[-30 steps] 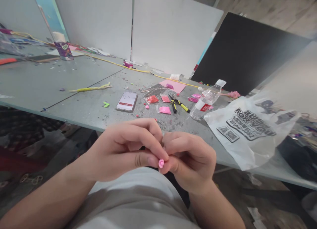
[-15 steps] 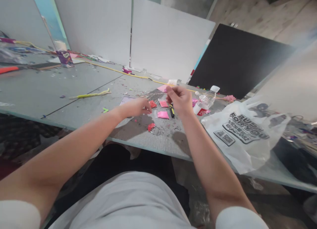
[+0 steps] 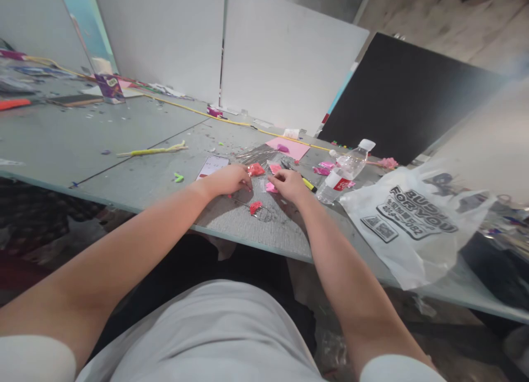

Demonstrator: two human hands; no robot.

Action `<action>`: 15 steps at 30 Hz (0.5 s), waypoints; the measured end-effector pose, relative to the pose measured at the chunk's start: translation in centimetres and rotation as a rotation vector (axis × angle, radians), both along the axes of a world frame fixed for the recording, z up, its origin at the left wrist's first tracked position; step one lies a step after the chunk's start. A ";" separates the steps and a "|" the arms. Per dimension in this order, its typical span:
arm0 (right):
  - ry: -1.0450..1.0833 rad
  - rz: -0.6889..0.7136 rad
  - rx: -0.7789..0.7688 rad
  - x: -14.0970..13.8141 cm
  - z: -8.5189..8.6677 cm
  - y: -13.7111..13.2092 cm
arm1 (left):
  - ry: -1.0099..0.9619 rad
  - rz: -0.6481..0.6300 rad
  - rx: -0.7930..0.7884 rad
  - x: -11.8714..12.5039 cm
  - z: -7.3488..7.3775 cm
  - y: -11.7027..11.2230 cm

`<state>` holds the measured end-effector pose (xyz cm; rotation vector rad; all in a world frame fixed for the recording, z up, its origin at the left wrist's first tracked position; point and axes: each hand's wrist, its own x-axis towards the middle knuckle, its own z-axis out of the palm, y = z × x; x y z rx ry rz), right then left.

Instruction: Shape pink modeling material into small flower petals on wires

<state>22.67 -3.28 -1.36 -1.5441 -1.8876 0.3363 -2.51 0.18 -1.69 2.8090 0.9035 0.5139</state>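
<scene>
Left hand [image 3: 226, 179]: Your hand lies on the gray table [image 3: 136, 178], palm down. The fingers are bent and close together. You cannot tell if they hold anything under them.
Red bag [image 3: 256, 170]: This small bag of red stuff sits just past your left fingertips, right by them.
Right hand [image 3: 290, 184]: Your hand is down on the table too, near the left one but not touching it. The fingers are curled. The tips rest on the pink bag, but you cannot tell if they pinch it.
Pink bag [image 3: 270, 187]: This little bag lies flat on the table, partly under your right fingertips.
Red lump [image 3: 255, 206]: It lies on the table between your two hands, closer to you, at the edge of a clear wrapper [image 3: 265, 213].
Phone [image 3: 211, 164]: It lies behind your left hand, and the hand hides part of it.
Yellow tool [image 3: 309, 184]: Its end peeks out from behind your right hand.
Water bottle [image 3: 345, 170]: It lies on its side to the right of your right hand, with its white cap pointing away from you.
Pink paper [image 3: 289, 147]: It lies flat, farther back than both hands.
White bag [image 3: 409, 227]: It has black print, lies at the far right, and hangs over the table edge.
Green stick [image 3: 151, 149]: It lies off to the left, well apart from your hands.
</scene>
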 end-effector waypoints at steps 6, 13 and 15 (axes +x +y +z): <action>-0.057 0.001 -0.025 0.2 -0.3 0.0 | -0.025 0.037 0.018 -1.4 0.0 0.7; -0.072 0.009 -0.041 0.0 -0.2 -0.1 | -0.047 0.026 0.017 -1.9 0.0 1.0; -0.078 0.010 -0.048 -0.1 -0.1 -0.3 | -0.051 0.011 0.006 -1.7 0.0 0.9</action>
